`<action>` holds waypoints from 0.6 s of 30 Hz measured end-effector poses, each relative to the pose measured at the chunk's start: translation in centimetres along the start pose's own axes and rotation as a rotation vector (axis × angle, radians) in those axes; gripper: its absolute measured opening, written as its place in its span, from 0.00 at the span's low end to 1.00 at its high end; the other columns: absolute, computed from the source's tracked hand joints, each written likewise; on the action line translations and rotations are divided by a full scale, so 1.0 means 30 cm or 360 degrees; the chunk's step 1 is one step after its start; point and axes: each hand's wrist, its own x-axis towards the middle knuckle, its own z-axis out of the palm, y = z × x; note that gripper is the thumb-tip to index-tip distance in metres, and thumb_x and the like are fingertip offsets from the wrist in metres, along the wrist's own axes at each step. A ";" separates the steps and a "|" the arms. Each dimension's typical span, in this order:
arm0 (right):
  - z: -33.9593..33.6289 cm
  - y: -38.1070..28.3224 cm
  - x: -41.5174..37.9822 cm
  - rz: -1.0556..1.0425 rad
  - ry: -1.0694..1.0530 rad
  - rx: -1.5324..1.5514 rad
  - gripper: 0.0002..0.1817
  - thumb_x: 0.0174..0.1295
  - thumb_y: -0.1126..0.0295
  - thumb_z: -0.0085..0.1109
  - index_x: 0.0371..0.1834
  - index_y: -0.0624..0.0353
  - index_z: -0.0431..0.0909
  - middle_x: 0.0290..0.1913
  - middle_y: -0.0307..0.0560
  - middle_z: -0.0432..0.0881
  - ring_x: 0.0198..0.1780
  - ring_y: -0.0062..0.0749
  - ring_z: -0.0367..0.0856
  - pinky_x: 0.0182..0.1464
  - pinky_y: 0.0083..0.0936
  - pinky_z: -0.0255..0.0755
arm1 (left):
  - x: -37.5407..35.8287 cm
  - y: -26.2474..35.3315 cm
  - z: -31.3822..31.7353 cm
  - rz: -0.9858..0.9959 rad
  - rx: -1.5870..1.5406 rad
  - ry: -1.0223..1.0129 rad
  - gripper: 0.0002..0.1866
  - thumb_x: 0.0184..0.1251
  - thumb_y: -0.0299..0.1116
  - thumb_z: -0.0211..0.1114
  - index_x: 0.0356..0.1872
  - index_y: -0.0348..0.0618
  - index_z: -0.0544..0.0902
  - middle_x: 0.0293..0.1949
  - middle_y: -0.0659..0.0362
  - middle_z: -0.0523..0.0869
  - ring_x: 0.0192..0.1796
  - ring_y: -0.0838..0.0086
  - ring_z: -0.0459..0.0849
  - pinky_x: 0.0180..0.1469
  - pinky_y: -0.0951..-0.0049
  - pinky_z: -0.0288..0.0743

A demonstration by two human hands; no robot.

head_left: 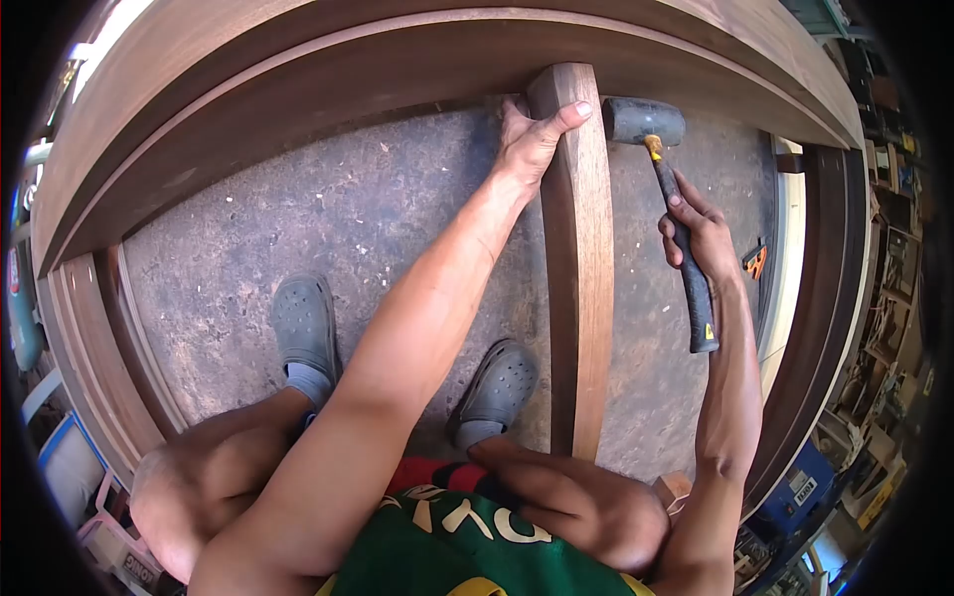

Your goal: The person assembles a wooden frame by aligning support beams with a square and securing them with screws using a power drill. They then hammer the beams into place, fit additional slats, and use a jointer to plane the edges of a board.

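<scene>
My left hand (537, 139) grips a wooden bar (578, 258) near its far end, thumb across the top and fingers down the left side. That end of the bar meets the long wooden rail (368, 74) of a frame. In my right hand (704, 233) is a rubber mallet (644, 122), held around the middle of its black handle. The mallet's dark head is right beside the bar's far end, on its right side, close to the rail.
Frame sides rise at the left (104, 338) and right (825, 278). Below is a stained concrete floor (248, 219) with scattered chips. My feet in grey clogs (305, 323) stand inside the frame. An orange-handled tool (756, 260) lies at right, with a blue box (795, 487) outside.
</scene>
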 end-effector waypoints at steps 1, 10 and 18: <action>0.015 0.002 -0.007 0.0003 0.0003 0.0000 0.32 0.73 0.68 0.53 0.79 0.60 0.56 0.24 0.42 0.77 0.14 0.23 0.71 0.19 0.21 0.66 | -0.004 -0.002 -0.001 -0.0023 0.0019 0.0027 0.63 0.43 0.50 0.83 0.74 0.31 0.51 0.66 0.42 0.68 0.70 0.56 0.68 0.72 0.60 0.63; 0.061 -0.032 -0.102 -0.0150 0.0048 -0.0362 0.32 0.71 0.70 0.53 0.78 0.59 0.59 0.24 0.40 0.75 0.16 0.22 0.71 0.20 0.21 0.67 | -0.015 0.028 -0.007 -0.0120 0.0043 0.0070 0.69 0.35 0.53 0.86 0.73 0.27 0.49 0.66 0.39 0.69 0.69 0.54 0.70 0.72 0.62 0.66; 0.078 -0.050 -0.358 -0.0956 0.0718 -0.1132 0.32 0.72 0.72 0.53 0.79 0.54 0.59 0.24 0.41 0.79 0.21 0.18 0.75 0.22 0.24 0.68 | -0.010 0.008 -0.051 -0.0243 -0.0324 -0.0068 0.55 0.48 0.47 0.81 0.72 0.33 0.57 0.66 0.45 0.71 0.69 0.59 0.70 0.72 0.61 0.64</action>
